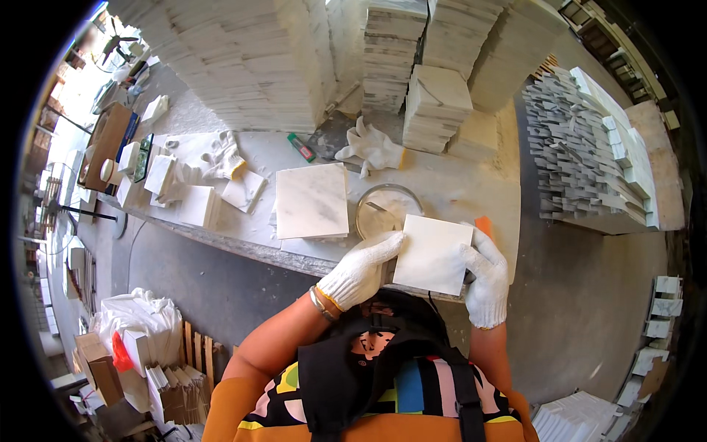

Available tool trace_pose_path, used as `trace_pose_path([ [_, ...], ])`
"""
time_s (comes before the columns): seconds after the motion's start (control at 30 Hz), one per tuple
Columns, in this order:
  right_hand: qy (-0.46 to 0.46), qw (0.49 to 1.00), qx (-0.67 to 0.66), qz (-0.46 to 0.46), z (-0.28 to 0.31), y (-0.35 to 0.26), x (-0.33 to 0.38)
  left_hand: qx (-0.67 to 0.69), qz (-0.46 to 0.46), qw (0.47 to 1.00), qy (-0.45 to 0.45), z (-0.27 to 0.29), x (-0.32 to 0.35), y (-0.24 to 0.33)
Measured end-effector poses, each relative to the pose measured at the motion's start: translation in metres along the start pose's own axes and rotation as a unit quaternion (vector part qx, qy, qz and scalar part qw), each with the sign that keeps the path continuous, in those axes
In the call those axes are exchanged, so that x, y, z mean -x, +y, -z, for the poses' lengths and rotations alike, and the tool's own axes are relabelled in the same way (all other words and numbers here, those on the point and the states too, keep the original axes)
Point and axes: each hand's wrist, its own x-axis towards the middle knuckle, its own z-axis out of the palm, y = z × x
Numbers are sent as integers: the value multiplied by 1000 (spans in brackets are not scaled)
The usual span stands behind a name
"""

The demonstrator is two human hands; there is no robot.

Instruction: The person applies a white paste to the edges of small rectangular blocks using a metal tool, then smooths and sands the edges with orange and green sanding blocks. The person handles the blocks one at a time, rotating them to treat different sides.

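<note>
Both my hands wear white knit gloves and hold a square white marble tile (433, 253) between them, just above the near edge of the dusty workbench (456, 184). My left hand (361, 269) grips the tile's left edge. My right hand (486, 276) grips its right edge. An orange tool (484, 224) pokes out behind the tile by my right hand; who or what holds it I cannot tell. Just behind the tile sits a round metal bowl (387, 210) with pale paste and a stick in it. A short stack of square marble tiles (312, 200) lies left of the bowl.
Tall stacks of white tiles (243, 59) fill the back of the bench. Spare white gloves (374, 147) and a green marker (300, 146) lie there. Grey mosaic sheets (582, 147) are piled on the right. Small tile pieces (184, 191) lie at left. Bags and boxes (140, 346) stand on the floor.
</note>
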Motion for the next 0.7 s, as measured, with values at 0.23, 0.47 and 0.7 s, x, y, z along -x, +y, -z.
trace_pose_path([
  [0.23,43,997,-57,44,22,-3,-10,-80,69,986,-125,-6,0,9],
  [0.47,39,993,-99,60,23,2,-12,-63,0,982,-176,-10,4,6],
  [0.7,24,996,-85,35,2,14,2,-121,-39,991,-40,-8,8,1],
])
